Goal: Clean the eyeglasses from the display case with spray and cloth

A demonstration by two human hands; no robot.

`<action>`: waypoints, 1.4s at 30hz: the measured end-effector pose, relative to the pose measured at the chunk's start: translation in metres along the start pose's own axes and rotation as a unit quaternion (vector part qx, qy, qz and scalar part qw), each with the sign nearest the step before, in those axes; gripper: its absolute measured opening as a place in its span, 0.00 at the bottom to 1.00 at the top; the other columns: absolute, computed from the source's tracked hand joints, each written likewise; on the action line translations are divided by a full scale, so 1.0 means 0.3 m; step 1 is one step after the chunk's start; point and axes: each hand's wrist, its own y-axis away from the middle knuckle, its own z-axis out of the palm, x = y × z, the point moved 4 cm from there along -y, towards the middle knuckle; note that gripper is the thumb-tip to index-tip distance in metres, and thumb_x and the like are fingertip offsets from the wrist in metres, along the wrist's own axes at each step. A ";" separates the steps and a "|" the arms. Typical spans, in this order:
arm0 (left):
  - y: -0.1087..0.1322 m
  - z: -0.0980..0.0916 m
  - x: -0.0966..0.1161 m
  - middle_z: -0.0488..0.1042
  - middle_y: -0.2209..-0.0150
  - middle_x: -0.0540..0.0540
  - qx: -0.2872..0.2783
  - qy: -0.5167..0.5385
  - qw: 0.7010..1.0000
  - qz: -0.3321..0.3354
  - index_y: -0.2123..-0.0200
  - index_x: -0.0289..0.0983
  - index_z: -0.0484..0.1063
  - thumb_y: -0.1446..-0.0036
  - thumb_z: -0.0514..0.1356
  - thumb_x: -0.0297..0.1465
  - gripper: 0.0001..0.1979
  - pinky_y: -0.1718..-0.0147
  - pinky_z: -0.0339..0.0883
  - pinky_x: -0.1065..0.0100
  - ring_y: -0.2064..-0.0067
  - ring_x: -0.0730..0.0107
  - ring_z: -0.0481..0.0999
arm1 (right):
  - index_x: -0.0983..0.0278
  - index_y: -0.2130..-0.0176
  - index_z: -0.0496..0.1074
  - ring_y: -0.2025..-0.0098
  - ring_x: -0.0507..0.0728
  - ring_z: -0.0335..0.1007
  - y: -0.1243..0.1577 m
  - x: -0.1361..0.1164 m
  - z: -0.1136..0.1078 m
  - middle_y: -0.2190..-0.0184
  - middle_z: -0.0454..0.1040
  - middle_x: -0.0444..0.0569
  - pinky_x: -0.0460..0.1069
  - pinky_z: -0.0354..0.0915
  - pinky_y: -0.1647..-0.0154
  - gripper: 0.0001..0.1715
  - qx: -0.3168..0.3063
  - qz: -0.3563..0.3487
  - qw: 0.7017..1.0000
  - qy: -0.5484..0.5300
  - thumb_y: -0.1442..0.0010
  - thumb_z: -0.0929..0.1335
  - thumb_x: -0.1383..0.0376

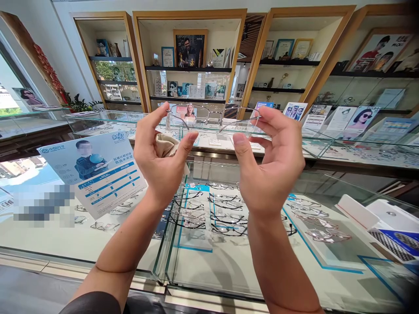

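Note:
A pair of thin-rimmed eyeglasses (215, 117) is held up level in front of me, its clear lenses facing the far shelves. My left hand (159, 163) grips the glasses at their left end, the index finger raised to the rim and the thumb lower and apart. A beige cloth (164, 145) is bunched in the curled fingers of that same hand. My right hand (273, 163) has hold of the right end near the hinge, its thumb also lower. Thin temples show behind the lenses, but just where the fingertips press is hard to make out.
Below my hands, a glass display case (196, 270) holds several rows of eyeglass frames (225, 203). A blue-and-white printed sign (94, 172) stands at left. An open white box (386, 218) sits at right. Further back are a glass counter (209, 141) and wooden shelves (190, 13).

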 end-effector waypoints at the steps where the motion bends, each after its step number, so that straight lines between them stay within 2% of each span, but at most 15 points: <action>1: -0.001 -0.002 -0.004 0.76 0.36 0.48 0.006 -0.003 1.000 0.003 0.35 0.57 0.72 0.39 0.72 0.46 0.30 0.49 0.79 0.52 0.39 0.55 0.78 | 0.50 0.35 0.71 0.36 0.67 0.72 0.000 -0.001 0.001 0.36 0.71 0.53 0.69 0.77 0.40 0.27 0.002 -0.002 1.000 0.000 0.30 0.71 0.52; 4: -0.004 -0.006 -0.002 0.77 0.39 0.46 0.026 -0.021 0.999 0.017 0.38 0.52 0.75 0.41 0.73 0.50 0.30 0.49 0.77 0.54 0.38 0.53 0.76 | 0.50 0.35 0.72 0.36 0.68 0.73 -0.003 -0.004 0.001 0.37 0.71 0.53 0.69 0.76 0.39 0.26 0.012 -0.011 1.000 0.004 0.29 0.71 0.52; 9: -0.010 -0.009 0.020 0.79 0.46 0.46 0.058 -0.054 0.997 0.019 0.44 0.50 0.78 0.42 0.73 0.49 0.25 0.52 0.75 0.57 0.44 0.56 0.77 | 0.51 0.36 0.74 0.37 0.67 0.75 -0.004 0.004 0.005 0.40 0.75 0.53 0.68 0.77 0.41 0.24 0.003 -0.003 1.000 0.014 0.29 0.70 0.52; 17: -0.006 0.001 -0.005 0.80 0.45 0.46 0.029 -0.043 0.999 0.009 0.41 0.50 0.76 0.39 0.72 0.48 0.26 0.53 0.74 0.56 0.44 0.57 0.77 | 0.55 0.37 0.74 0.40 0.67 0.77 0.004 0.008 0.011 0.42 0.78 0.54 0.68 0.79 0.43 0.24 -0.006 0.008 0.999 0.035 0.28 0.70 0.53; 24: -0.014 -0.003 0.016 0.81 0.50 0.46 0.049 -0.084 0.995 0.027 0.43 0.48 0.78 0.39 0.72 0.48 0.23 0.51 0.74 0.56 0.49 0.59 0.78 | 0.56 0.38 0.76 0.42 0.65 0.78 0.004 -0.004 0.008 0.43 0.79 0.54 0.67 0.78 0.43 0.23 0.002 0.002 0.999 0.050 0.28 0.71 0.55; 28: -0.014 0.003 0.008 0.81 0.49 0.46 0.037 -0.069 0.996 0.033 0.43 0.46 0.78 0.38 0.71 0.49 0.24 0.48 0.74 0.57 0.46 0.59 0.79 | 0.57 0.38 0.76 0.43 0.65 0.79 0.002 -0.011 0.008 0.44 0.79 0.54 0.65 0.79 0.45 0.23 0.007 0.000 0.998 0.065 0.29 0.70 0.55; 33: -0.019 0.008 -0.012 0.81 0.43 0.45 -0.007 -0.034 0.999 -0.005 0.41 0.48 0.77 0.37 0.69 0.51 0.25 0.51 0.76 0.58 0.42 0.56 0.79 | 0.53 0.36 0.74 0.38 0.66 0.76 0.004 -0.018 0.005 0.41 0.77 0.53 0.67 0.78 0.42 0.24 0.019 -0.008 0.998 0.066 0.29 0.70 0.55; 38: -0.031 0.011 -0.019 0.82 0.42 0.45 -0.029 -0.017 0.999 -0.030 0.43 0.50 0.78 0.41 0.71 0.54 0.27 0.56 0.79 0.58 0.46 0.56 0.81 | 0.47 0.35 0.72 0.31 0.71 0.68 0.013 -0.019 0.004 0.36 0.73 0.51 0.75 0.71 0.34 0.27 0.029 -0.018 0.999 0.040 0.31 0.72 0.54; 42: -0.029 0.025 -0.024 0.82 0.42 0.44 -0.024 -0.025 0.999 -0.021 0.42 0.49 0.77 0.41 0.71 0.52 0.27 0.53 0.80 0.57 0.43 0.56 0.82 | 0.46 0.34 0.71 0.28 0.73 0.64 0.021 -0.023 0.010 0.34 0.71 0.51 0.77 0.68 0.32 0.28 0.033 -0.047 0.998 0.037 0.31 0.72 0.56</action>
